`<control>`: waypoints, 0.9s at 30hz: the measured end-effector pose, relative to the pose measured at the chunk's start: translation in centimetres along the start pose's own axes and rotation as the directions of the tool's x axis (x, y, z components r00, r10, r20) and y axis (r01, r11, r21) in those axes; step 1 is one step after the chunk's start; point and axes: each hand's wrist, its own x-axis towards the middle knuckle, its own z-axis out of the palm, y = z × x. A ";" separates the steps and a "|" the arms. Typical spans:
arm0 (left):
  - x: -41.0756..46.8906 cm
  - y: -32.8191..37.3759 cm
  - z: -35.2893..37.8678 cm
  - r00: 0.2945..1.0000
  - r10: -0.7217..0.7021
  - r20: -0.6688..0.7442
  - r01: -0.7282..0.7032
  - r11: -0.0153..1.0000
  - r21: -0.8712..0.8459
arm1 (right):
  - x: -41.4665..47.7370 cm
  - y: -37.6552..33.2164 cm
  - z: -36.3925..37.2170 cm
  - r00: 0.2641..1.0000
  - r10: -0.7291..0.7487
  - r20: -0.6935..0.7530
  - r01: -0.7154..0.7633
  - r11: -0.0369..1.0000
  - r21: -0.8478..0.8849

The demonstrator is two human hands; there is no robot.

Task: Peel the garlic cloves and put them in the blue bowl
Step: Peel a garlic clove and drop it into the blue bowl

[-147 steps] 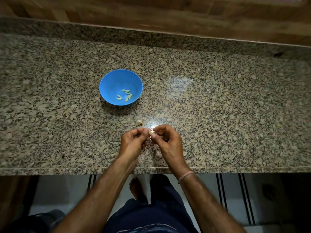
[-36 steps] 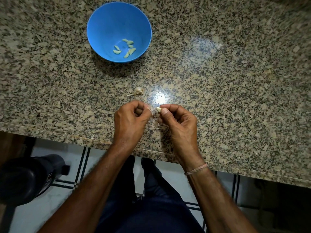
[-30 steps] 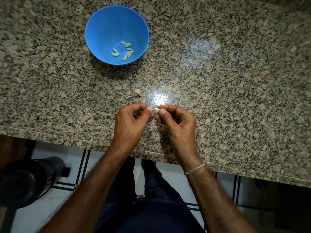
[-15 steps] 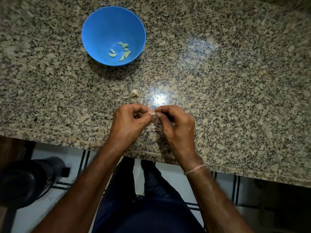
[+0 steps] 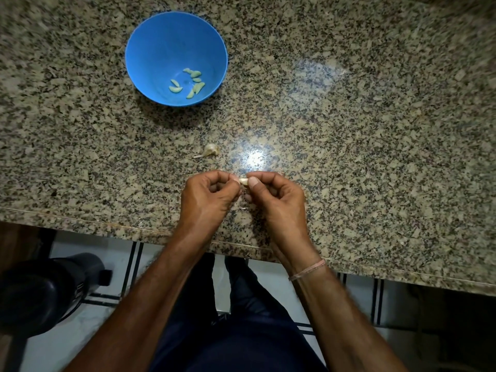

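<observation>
Forearms [image 5: 150, 291] bare to frame edge, fine hair along outer edges. Thin pale-pink thread band [image 5: 307, 269] round right wrist, doubled strands. Right hand [image 5: 279, 202]: thumbnail short, pale. Dark navy trousers [image 5: 241, 334], plain fabric, both legs showing.

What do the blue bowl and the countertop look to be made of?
Blue bowl: probably plastic, with even colour, a thin rim and a dull sheen. Countertop: looks like polished granite, with speckled beige-black grain and a sharp light reflection; it may be engineered stone.
</observation>
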 end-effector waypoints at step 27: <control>-0.2 0.1 0.0 0.980 0.158 -0.119 -0.117 0.949 0.293 | 0.4 -0.8 -0.7 0.982 0.174 0.074 -0.188 0.941 0.280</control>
